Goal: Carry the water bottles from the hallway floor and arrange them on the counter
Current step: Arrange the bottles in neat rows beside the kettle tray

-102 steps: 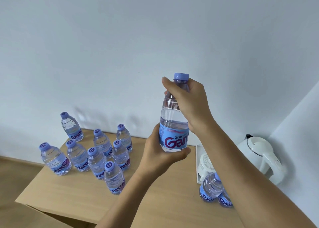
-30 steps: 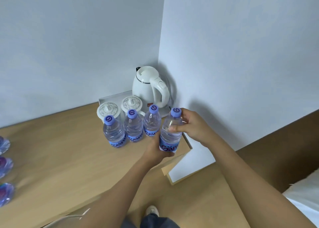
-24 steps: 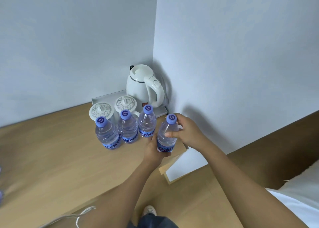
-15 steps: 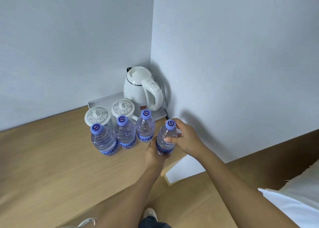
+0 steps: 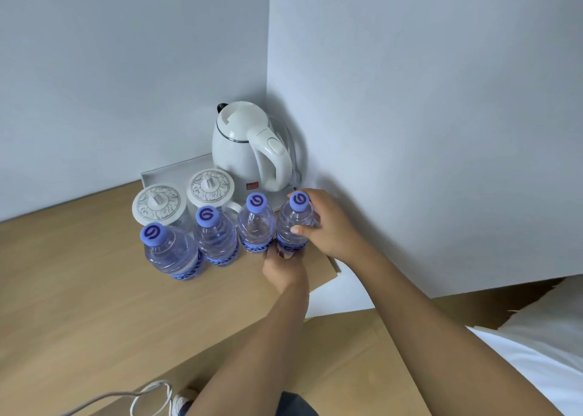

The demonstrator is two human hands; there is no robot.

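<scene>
Bottle (image 5: 293, 226) gripped by both hands (image 5: 328, 226), upright.

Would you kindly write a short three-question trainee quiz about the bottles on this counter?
1. How many water bottles stand in the row on the counter?
2. True or false: the kettle lies on its side.
3. Which bottle do both hands hold: A the leftmost bottle, B the rightmost bottle?

Key: 1. Four. 2. False, it stands upright on the tray. 3. B: the right hand grips its upper part, the left hand its base.
</scene>
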